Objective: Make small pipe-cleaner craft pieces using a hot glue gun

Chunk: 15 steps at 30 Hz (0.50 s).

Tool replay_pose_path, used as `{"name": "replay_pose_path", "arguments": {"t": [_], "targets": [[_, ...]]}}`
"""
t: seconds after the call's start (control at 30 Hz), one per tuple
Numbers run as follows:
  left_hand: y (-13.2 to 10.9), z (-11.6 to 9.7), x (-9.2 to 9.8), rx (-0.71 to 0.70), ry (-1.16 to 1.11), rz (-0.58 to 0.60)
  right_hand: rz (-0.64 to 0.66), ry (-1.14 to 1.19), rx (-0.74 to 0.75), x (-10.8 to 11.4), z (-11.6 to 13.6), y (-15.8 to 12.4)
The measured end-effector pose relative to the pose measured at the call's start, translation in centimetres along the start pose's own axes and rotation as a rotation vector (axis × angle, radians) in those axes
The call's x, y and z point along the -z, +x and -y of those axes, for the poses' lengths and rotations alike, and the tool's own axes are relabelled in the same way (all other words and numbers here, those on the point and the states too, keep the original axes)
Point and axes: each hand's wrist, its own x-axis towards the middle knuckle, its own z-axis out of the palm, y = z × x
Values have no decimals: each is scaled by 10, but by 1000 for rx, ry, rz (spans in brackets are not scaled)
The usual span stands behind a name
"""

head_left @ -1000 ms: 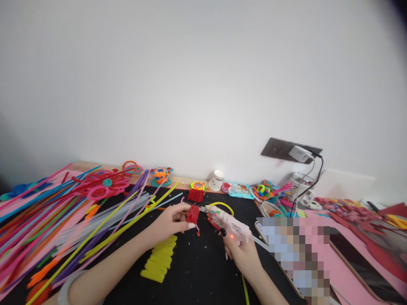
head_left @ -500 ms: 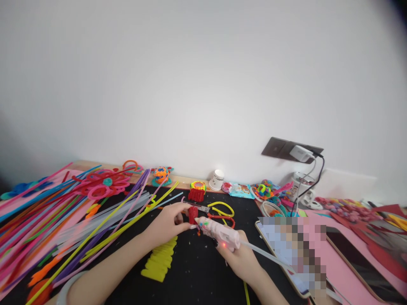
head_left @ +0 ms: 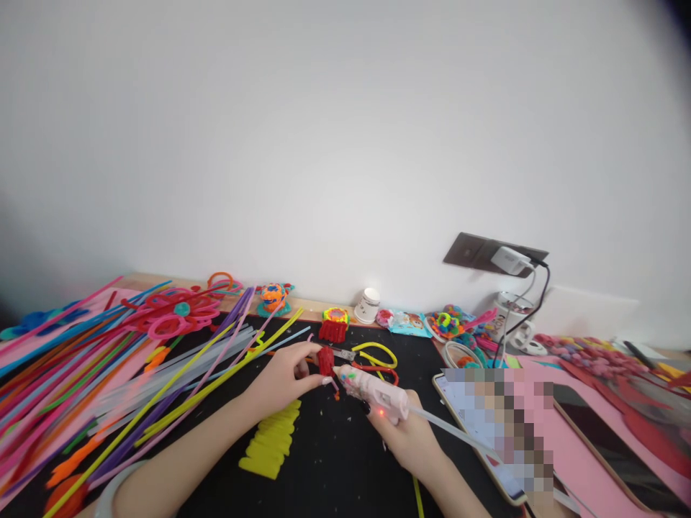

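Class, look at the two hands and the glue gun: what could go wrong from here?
The glue gun in the right hand has its tip close to the red piece pinched by the left hand; a slip might put hot glue on that hand.

The pale stick behind the gun crosses the phone in this view, so turning it could nudge the phone.

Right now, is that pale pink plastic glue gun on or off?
On, it seems: a small red light glows on the pale pink plastic glue gun, held in the right hand.
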Motion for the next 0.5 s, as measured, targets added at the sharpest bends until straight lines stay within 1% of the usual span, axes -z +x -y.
{"name": "replay_pose_path", "arguments": {"t": [0.2,0.37,0.5], "targets": [[-1,-2,-1,2,-1,1,-32,-17,-16,-1,-1,0],[-1,-1,-2,-21,6,1,-8,-43,12,-1,3,0],[-1,-1,-3,-15,2,11,-4,-35,-6,-3,1,-1]]}}
